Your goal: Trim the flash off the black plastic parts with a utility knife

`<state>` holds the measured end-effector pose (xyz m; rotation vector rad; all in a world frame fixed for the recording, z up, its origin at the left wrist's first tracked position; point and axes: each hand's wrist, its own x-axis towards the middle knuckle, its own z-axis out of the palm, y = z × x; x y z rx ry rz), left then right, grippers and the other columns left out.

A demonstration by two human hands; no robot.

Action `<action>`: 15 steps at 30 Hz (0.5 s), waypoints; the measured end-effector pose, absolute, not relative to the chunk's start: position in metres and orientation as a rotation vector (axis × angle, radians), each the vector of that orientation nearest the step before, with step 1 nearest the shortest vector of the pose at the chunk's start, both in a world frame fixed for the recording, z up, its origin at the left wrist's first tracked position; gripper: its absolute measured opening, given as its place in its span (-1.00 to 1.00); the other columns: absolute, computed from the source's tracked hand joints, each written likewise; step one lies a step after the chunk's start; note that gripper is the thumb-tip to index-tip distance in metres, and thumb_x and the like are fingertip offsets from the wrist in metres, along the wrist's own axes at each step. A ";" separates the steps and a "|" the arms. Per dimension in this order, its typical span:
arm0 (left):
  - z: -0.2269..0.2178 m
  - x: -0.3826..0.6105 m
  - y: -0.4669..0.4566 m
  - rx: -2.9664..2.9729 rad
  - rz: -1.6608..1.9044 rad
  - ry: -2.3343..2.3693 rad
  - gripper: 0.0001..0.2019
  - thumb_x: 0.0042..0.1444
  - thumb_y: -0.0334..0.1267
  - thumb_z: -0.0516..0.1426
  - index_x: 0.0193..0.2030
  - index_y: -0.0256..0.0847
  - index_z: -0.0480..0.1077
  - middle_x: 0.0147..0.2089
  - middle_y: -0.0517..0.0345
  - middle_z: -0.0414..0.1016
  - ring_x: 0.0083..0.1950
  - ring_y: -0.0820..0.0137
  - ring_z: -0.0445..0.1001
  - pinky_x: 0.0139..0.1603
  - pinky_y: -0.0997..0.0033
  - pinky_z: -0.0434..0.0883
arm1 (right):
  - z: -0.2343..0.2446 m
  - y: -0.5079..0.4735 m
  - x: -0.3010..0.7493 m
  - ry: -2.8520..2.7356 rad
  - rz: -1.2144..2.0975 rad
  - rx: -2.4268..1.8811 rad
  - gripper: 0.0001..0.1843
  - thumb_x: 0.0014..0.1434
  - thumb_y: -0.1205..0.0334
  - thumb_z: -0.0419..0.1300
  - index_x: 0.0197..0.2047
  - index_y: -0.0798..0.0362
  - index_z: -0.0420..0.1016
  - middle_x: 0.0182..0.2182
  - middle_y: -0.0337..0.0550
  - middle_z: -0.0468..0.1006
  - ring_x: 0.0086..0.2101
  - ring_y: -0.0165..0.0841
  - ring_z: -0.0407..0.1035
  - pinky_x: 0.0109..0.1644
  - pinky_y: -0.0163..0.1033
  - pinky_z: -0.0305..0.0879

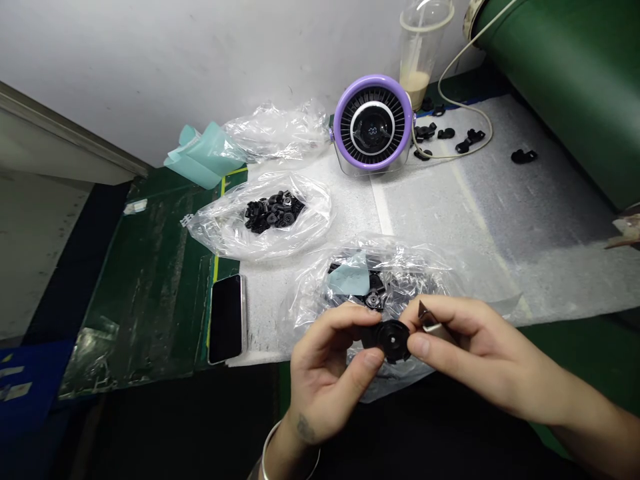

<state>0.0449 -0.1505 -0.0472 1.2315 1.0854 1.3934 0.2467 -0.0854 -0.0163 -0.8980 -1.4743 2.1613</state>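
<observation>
My left hand pinches a round black plastic part between thumb and fingers, its ringed face turned up towards me. My right hand is closed around a small knife, whose dark pointed blade sticks up between thumb and forefinger. The thumb of that hand also touches the right rim of the round part. Just beyond both hands lies an open clear plastic bag with black parts inside and a pale blue scrap on top.
Another clear bag holds small black parts. A phone lies at the left. Behind stand a purple-rimmed fan and a plastic cup. Loose black parts lie near a white cable and a green cylinder.
</observation>
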 end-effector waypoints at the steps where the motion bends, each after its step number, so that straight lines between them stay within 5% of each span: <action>1: -0.047 0.045 -0.150 1.232 1.392 1.090 -0.72 0.28 -0.39 0.29 0.10 -0.06 0.59 -0.05 0.11 0.60 -0.05 0.40 0.61 0.03 0.55 0.59 | -0.016 -0.086 0.247 -1.473 2.162 -0.904 -0.70 0.45 0.01 0.18 -0.27 0.00 0.35 -0.42 -0.34 0.22 -0.40 -0.44 0.10 -0.33 -0.31 0.10; 10: -0.048 0.044 -0.152 1.174 1.366 1.041 -0.76 0.30 -0.30 0.29 0.09 -0.08 0.60 -0.07 0.06 0.61 -0.07 0.35 0.61 -0.02 0.48 0.60 | -0.015 -0.086 0.247 -1.459 2.192 -0.926 -0.72 0.41 0.04 0.24 -0.28 0.01 0.36 -0.43 -0.35 0.24 -0.42 -0.46 0.11 -0.36 -0.33 0.10; 15: -0.045 0.040 -0.150 0.885 1.227 0.799 -0.80 0.32 -0.14 0.27 0.02 -0.11 0.59 -0.15 0.10 0.56 -0.36 0.49 0.54 -0.39 0.58 0.50 | -0.013 -0.082 0.249 -1.635 2.104 -0.958 -0.77 0.40 0.10 0.21 -0.28 0.01 0.41 -0.44 -0.32 0.35 -0.44 -0.45 0.21 -0.40 -0.33 0.13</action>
